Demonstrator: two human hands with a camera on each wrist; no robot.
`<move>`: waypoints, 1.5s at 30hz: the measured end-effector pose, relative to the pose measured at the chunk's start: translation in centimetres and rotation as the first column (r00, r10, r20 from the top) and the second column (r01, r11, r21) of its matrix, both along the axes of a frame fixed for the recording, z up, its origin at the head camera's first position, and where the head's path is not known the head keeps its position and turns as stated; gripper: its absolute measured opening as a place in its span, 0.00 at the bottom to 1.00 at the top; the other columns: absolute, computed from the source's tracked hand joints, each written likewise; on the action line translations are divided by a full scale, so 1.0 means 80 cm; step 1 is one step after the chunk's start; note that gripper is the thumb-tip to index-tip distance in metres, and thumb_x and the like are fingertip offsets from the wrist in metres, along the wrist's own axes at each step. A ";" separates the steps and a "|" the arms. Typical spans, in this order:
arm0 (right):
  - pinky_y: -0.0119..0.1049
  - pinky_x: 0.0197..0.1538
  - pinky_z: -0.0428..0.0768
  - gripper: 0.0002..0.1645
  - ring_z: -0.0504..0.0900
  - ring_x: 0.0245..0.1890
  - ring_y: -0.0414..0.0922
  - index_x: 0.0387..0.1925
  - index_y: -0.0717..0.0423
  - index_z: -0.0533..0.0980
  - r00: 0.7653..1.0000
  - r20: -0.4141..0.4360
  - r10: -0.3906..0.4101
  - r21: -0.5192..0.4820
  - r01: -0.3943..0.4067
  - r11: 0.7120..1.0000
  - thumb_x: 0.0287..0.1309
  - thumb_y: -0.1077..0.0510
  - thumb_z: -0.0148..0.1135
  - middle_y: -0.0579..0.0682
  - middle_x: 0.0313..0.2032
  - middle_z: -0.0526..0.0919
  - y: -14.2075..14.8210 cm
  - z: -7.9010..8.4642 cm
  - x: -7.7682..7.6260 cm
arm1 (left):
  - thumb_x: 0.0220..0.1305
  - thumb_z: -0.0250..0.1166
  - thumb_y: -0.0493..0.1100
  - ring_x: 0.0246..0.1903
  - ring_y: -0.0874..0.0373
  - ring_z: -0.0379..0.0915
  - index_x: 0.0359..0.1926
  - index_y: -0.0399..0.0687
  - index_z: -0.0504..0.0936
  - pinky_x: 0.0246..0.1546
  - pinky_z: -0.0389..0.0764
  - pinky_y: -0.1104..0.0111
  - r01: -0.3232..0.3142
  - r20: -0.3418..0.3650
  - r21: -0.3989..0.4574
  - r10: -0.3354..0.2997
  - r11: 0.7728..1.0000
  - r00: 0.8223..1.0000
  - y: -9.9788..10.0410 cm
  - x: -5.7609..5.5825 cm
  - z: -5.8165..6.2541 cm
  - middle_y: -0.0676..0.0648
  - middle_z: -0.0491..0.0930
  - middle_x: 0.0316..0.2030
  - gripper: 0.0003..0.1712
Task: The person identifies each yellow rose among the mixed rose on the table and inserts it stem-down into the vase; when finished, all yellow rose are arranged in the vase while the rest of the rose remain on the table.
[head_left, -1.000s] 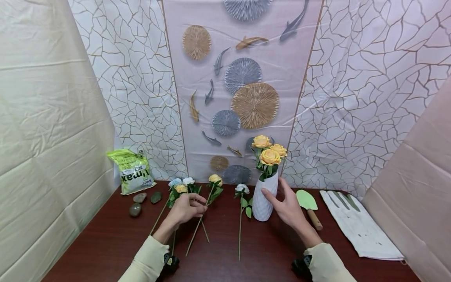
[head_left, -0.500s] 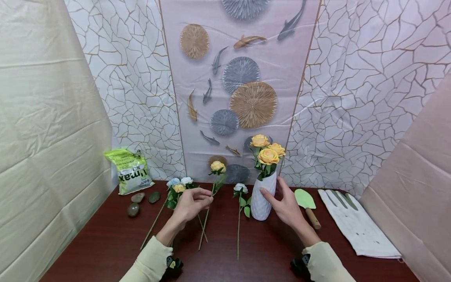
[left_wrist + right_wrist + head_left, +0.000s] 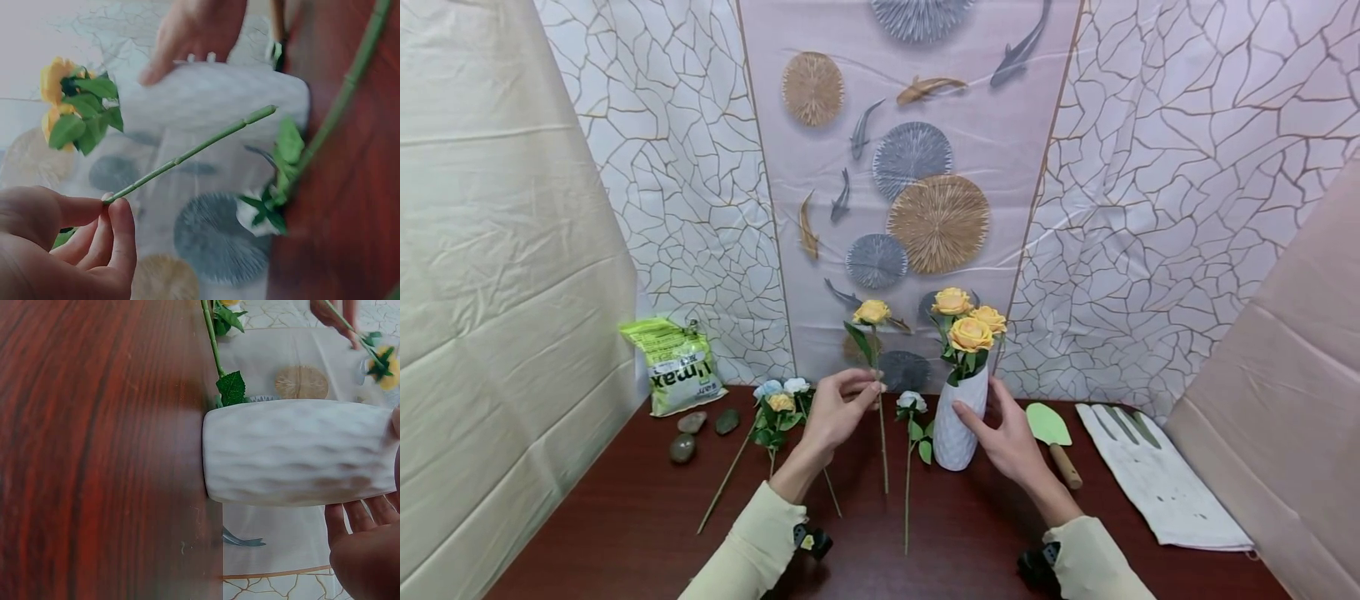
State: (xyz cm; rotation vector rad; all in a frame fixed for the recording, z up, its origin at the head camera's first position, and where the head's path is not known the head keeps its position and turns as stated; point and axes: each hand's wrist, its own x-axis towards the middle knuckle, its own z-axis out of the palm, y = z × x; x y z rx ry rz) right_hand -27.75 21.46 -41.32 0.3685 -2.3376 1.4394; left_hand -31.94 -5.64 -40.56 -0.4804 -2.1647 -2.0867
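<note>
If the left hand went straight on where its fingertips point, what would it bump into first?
Probably the white vase, near its mouth; the pale rose seems to lie lower, though depth is hard to judge.

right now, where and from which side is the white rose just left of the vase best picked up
Probably by the bare lower stem of the white rose, pinched from above on the near side. That part is slim and leafless, while the bloom and leaves sit at the far end, close to the white vase on the right.
</note>
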 end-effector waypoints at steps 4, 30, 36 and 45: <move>0.42 0.57 0.81 0.38 0.79 0.60 0.45 0.72 0.49 0.62 1.000 -0.001 0.003 0.005 -0.003 1.000 0.66 0.47 0.66 0.50 0.61 0.78 0.000 0.000 0.000 | 0.71 0.65 0.42 0.47 0.51 0.85 0.56 0.45 0.82 0.47 0.87 0.62 0.018 -0.013 0.064 -0.017 0.998 1.000 0.022 -0.003 0.021 0.39 0.86 0.51 0.16; 0.49 0.61 0.79 0.40 0.77 0.64 0.48 0.74 0.49 0.61 1.000 -0.012 0.002 0.013 -0.001 1.000 0.66 0.46 0.66 0.51 0.65 0.76 0.004 -0.006 -0.004 | 0.72 0.62 0.38 0.44 0.45 0.82 0.50 0.33 0.75 0.51 0.86 0.54 -0.084 -0.296 0.423 0.224 0.902 0.929 0.081 -0.022 0.105 0.31 0.84 0.47 0.13; 0.50 0.62 0.78 0.40 0.76 0.64 0.49 0.73 0.50 0.61 1.000 -0.003 0.000 0.019 0.001 1.000 0.66 0.46 0.66 0.51 0.65 0.76 0.002 0.003 0.002 | 0.72 0.62 0.41 0.43 0.42 0.84 0.49 0.37 0.78 0.48 0.86 0.52 -0.124 -0.332 0.343 0.243 0.931 0.911 0.090 -0.017 0.104 0.39 0.86 0.44 0.12; 0.50 0.62 0.78 0.40 0.76 0.65 0.48 0.74 0.48 0.61 1.000 -0.015 0.013 0.013 -0.013 1.000 0.66 0.47 0.66 0.51 0.66 0.75 0.002 0.000 0.001 | 0.72 0.63 0.43 0.40 0.51 0.86 0.52 0.45 0.79 0.42 0.86 0.66 -0.151 -0.333 0.174 0.203 0.973 0.921 0.102 -0.011 0.079 0.44 0.87 0.42 0.12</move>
